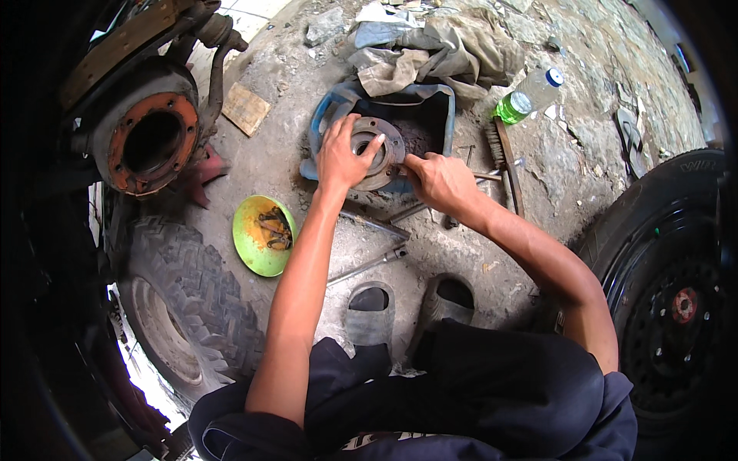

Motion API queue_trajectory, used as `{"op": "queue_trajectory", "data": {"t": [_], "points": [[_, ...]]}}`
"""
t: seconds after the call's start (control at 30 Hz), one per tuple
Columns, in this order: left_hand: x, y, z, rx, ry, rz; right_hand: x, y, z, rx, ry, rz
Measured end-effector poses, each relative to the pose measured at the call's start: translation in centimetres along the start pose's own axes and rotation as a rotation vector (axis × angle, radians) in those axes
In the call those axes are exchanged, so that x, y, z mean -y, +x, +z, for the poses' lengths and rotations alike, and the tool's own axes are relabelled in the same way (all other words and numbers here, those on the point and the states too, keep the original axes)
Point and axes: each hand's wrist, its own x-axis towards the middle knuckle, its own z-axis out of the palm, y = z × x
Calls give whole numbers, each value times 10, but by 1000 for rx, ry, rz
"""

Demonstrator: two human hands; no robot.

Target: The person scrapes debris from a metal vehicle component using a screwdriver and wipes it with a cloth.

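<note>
A round grey metal flange [393, 142] with bolt holes and a central opening leans over the near edge of a blue cut-open plastic container [450, 115]. Across its left side lies my left hand [346, 154], thumb on the face and fingers over the rim, gripping it. My right hand [446, 183] is closed at the flange's lower right edge, its fingertips pinched there. Whatever sits in that pinch is hidden. A thin light handle [489, 177] shows just right of the right hand; I cannot tell whether the hand touches it.
A green bowl [247, 237] holds rusty bolts. A wire brush [509, 165], a bottle of green liquid [530, 96] and crumpled cloth [477, 50] lie beyond. Metal bars [369, 265] rest near my sandals. An axle housing [123, 146] and tyres [207, 288] flank me.
</note>
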Motion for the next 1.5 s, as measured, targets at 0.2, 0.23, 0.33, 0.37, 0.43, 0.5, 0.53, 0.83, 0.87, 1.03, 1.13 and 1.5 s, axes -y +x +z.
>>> {"op": "queue_trajectory", "data": {"t": [0.2, 0.23, 0.33, 0.37, 0.43, 0.5, 0.53, 0.83, 0.87, 1.03, 1.13, 1.5], "points": [[-4, 2, 1, 4, 31, 9, -11, 9, -2, -128, 1, -23], [-1, 1, 0, 3, 25, 12, -7, 5, -2, -72, -7, -22], [-2, -1, 0, 1, 15, 17, 5, -11, 0, -13, -28, -39], [-3, -1, 1, 1, 12, 18, 1, -7, 0, -45, -26, -47], [-1, 0, 0, -11, 20, 37, -9, 8, -2, -103, -22, -30], [-1, 1, 0, -13, 17, 37, -12, 20, -2, -172, -1, -29], [-1, 2, 1, -7, 11, 29, -11, 23, -2, -173, -8, -19], [0, 0, 2, -23, 26, 53, -15, 24, -5, -153, -55, -45], [-2, 1, 3, -22, 29, 59, -17, 23, -6, -143, -64, -33], [-5, -2, -1, 18, -6, 25, -8, 14, -3, -65, -82, 0], [-12, -2, -1, 17, 25, 32, -12, 12, -7, -50, -45, -7], [6, 0, 1, 74, 16, 17, 5, -21, 2, -68, 406, -97]]}}
